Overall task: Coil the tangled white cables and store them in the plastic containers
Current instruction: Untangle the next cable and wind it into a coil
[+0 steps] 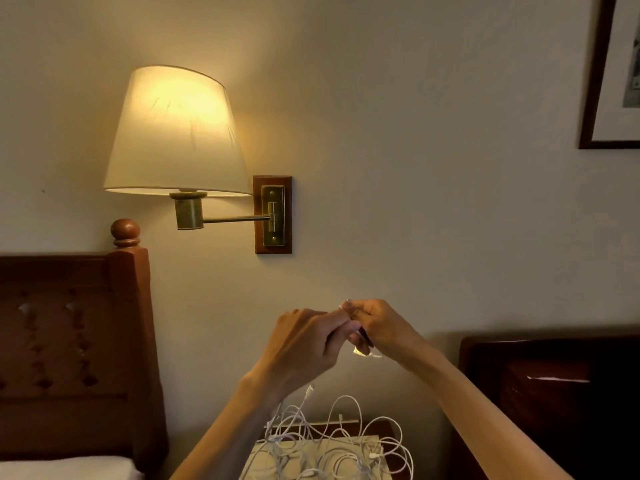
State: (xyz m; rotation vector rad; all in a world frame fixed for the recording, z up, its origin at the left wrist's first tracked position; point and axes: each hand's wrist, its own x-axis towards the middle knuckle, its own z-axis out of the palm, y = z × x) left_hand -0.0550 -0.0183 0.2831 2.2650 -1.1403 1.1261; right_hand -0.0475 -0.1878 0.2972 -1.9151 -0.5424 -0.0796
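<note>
Both hands are up in front of the wall. The left hand [306,344] and the right hand [375,329] pinch one white cable end together. The tangled white cables [332,441] lie below on the small table [386,427].

Both arms are raised, left hand [304,344] and right hand [379,327] touching, fingers [360,336] curled together.
</note>
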